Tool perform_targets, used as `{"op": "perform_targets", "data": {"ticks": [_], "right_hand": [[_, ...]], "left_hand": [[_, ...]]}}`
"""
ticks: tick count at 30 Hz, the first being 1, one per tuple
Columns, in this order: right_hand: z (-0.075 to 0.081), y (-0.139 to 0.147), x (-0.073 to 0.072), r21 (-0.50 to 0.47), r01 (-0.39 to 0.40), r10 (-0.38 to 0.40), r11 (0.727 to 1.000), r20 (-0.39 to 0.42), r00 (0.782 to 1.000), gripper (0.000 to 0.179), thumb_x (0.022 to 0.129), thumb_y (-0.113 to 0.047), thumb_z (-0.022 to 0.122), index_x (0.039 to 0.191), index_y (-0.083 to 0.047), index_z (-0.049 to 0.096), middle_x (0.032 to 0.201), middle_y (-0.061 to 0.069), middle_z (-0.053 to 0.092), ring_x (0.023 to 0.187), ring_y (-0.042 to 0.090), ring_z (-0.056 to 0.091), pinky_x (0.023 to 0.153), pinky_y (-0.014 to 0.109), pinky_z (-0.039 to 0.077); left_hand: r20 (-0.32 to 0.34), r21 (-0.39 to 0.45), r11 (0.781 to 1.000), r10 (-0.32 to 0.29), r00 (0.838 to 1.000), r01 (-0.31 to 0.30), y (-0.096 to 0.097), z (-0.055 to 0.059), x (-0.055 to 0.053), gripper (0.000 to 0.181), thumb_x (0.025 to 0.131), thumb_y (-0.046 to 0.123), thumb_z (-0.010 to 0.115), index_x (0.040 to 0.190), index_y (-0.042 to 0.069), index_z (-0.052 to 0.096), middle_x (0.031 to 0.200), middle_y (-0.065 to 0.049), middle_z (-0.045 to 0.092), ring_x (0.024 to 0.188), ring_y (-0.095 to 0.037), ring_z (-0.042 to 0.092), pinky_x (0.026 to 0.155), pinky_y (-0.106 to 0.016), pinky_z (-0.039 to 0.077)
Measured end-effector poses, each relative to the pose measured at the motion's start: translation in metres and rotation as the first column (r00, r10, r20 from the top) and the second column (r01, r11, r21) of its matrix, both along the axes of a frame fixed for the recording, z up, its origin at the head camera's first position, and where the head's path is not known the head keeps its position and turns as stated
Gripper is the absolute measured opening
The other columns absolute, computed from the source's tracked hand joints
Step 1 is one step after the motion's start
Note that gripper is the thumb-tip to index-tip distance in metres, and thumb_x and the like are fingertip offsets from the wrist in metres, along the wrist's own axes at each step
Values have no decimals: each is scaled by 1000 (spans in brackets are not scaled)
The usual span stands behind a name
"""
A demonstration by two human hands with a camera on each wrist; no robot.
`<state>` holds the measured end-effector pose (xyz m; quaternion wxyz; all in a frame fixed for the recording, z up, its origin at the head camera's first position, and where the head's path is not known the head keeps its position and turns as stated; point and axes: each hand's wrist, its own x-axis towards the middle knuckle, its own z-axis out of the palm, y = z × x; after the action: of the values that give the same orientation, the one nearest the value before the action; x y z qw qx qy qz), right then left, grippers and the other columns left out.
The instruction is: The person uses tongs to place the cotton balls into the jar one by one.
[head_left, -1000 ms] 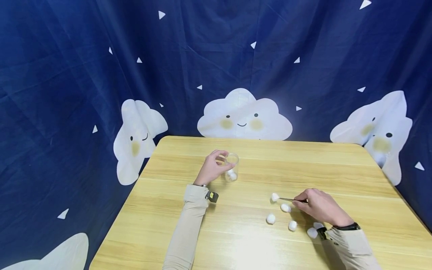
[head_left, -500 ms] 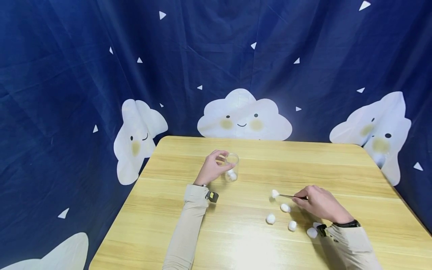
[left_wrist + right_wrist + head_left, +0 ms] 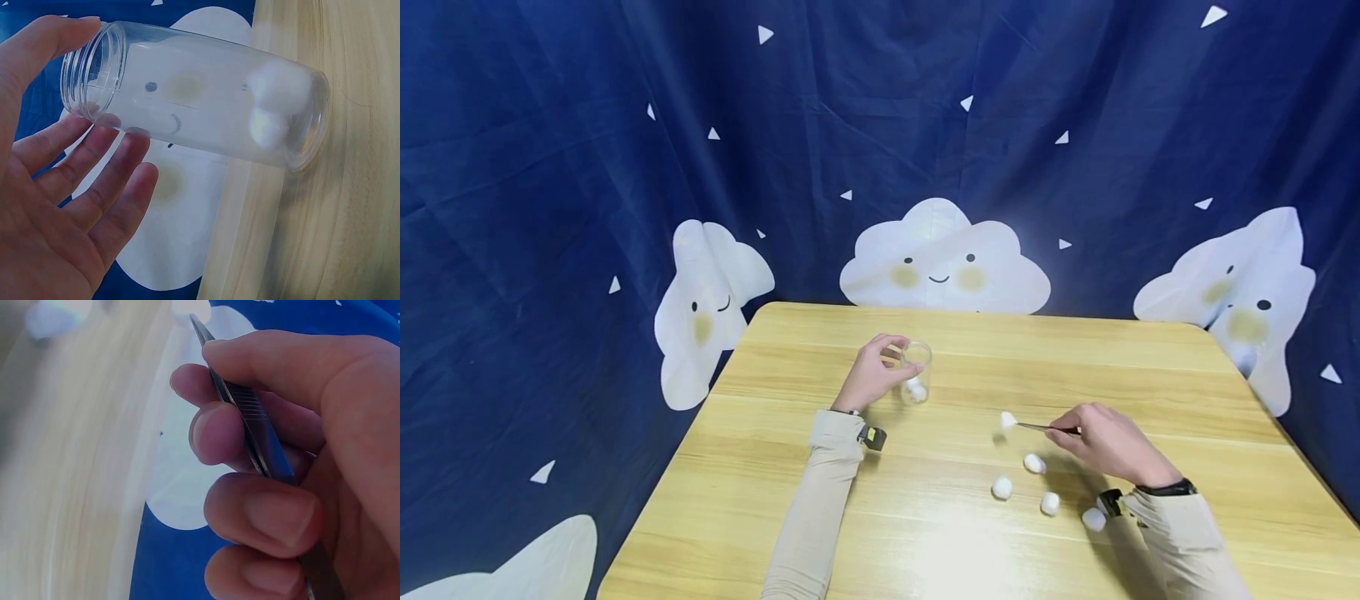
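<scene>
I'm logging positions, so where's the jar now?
In the head view, the jar is just right of the left hand, which holds its neck, and left of the tweezers.

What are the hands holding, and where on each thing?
Left hand: clear jar, by its threaded mouth. Right hand: tweezers, by their arms, the tips holding a white ball.

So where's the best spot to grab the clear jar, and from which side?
Probably its threaded neck, from the left, where the left hand holds it. The clear jar looks upright and round, so fingers and thumb can press opposite sides and leave its top open. Coming from the left should keep clear of the tweezers on the right.
</scene>
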<state>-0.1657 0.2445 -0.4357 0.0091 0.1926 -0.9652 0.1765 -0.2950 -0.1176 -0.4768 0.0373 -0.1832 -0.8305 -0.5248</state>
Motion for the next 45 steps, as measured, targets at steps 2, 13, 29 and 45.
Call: {"op": "perform_targets", "data": {"ticks": [2,13,29,45], "right_hand": [[1,0,-2,-1,-4,4,1000,-4,1000,15,95,-24,72,101,-18,84,95,-4,81,68,-5,56,61,24,45],[4,-4,-10,-11,-20,19,1000,-34,999,14,95,-21,72,101,-18,84,94,-5,81,72,-4,58,61,24,46],[12,-11,-21,-40,-52,49,998,-64,997,13,96,-20,72,101,-17,84,94,-3,81,80,2,69,62,25,50],[26,-23,-35,-46,-55,51,997,-89,995,12,96,-20,73,99,-20,84,92,-3,81,73,1,64,60,25,48]], "left_hand": [[0,-4,1000,2,1000,-2,0,0,1,54,84,32,87,130,12,67,127,-3,67,107,-18,68,93,-35,60],[-1,-22,1000,11,1000,-11,0,0,0,52,84,33,86,128,14,68,128,-3,67,107,-21,69,92,-35,61],[6,-30,999,13,1000,-12,0,0,1,53,85,35,86,130,15,67,129,-3,67,108,-22,68,93,-36,60],[-10,-15,1000,0,1000,0,0,0,0,52,85,34,85,129,13,67,128,-4,67,110,-22,68,95,-39,60]]}}
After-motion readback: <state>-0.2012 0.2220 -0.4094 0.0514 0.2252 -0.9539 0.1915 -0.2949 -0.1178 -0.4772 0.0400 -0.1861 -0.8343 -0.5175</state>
